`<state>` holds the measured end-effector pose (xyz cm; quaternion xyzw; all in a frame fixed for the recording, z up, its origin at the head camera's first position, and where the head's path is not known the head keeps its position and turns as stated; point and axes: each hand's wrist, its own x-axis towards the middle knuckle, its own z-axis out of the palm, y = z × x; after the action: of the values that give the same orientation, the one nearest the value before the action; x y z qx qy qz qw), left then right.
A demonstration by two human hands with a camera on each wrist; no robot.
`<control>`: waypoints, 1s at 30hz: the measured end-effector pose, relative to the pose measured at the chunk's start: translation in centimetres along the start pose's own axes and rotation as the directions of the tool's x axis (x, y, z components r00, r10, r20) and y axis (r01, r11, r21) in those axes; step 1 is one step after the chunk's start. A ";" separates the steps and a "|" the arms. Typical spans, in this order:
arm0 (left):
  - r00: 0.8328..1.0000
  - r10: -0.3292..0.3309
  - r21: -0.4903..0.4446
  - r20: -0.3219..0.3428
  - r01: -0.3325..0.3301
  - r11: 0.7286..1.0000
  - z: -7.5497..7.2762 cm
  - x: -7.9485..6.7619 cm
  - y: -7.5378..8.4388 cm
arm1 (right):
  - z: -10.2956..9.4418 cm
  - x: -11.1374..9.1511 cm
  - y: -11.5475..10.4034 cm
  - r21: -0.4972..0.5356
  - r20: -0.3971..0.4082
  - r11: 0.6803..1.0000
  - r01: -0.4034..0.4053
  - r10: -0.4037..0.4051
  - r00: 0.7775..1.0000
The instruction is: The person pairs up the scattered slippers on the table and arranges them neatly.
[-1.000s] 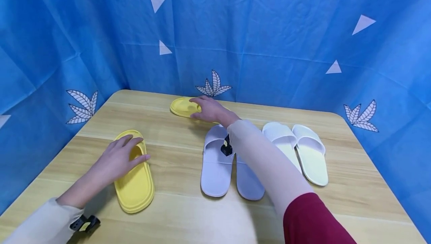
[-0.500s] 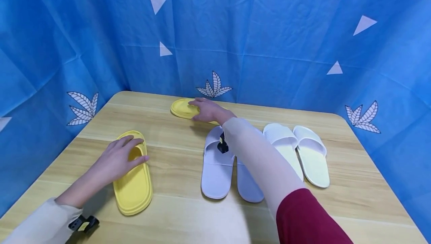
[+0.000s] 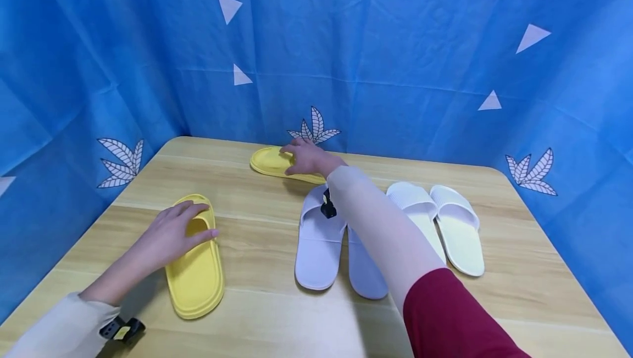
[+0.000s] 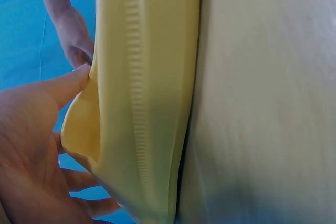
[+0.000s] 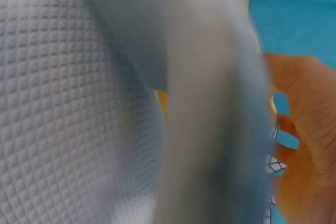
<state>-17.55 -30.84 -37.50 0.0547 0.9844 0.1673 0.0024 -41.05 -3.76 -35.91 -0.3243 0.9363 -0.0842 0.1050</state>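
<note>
My left hand (image 3: 165,234) grips the strap of a yellow slipper (image 3: 195,286) lying toe-away at the table's left. In the left wrist view, the thumb of the left hand (image 4: 37,140) touches the strap edge of the yellow slipper (image 4: 144,77), with other fingers on the far side. Toward the back edge, my right hand (image 3: 309,159) reaches over a second yellow slipper (image 3: 267,161), lying sideways, and grips it around its strap, which the hand mostly hides. In the right wrist view, a pale slipper (image 5: 58,103) blocks much of the right hand's (image 5: 310,129) work.
A pair of lavender slippers (image 3: 316,259) stands mid-table, partly beneath the right sleeve (image 3: 381,226). Right of them lies a white pair (image 3: 462,242). A blue curtain (image 3: 395,45) hangs behind the wooden table (image 3: 524,270).
The back yellow slipper has turned slightly, its right end coming nearer the front. The left yellow slipper has shifted a little, its heel end moving left. Both hands stay at their slippers.
</note>
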 end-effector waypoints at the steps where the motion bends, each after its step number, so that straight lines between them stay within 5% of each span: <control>1: 1.000 0.000 -0.004 0.004 0.000 1.000 0.0 0.0 0.0 | 0.0 0.0 0.1 0.018 0.017 1.000 0.005 -0.005 1.000; 7: 1.000 0.012 -0.020 -0.002 -0.012 1.000 0.1 -0.2 -0.2 | 0.1 -0.3 -0.4 0.067 0.070 0.996 0.051 -0.055 0.996; 14: 1.000 0.019 -0.019 -0.007 -0.019 1.000 0.1 0.0 -0.3 | -0.2 -1.1 -0.9 0.044 0.153 0.999 -0.010 0.003 0.988; 19: 1.000 0.021 -0.020 -0.004 -0.021 1.000 0.0 0.1 -0.1 | -0.6 -1.5 -1.1 0.049 0.180 0.997 0.051 -0.059 0.982; 30: 0.999 -0.024 -0.022 0.023 0.025 0.999 -0.2 0.1 0.1 | -0.4 -1.6 -0.9 0.092 0.105 0.993 0.076 -0.085 0.991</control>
<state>-17.65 -30.81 -37.33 0.0445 0.9830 0.1777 0.0163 -39.36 -3.39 -35.05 -0.3609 0.9108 -0.1118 0.1664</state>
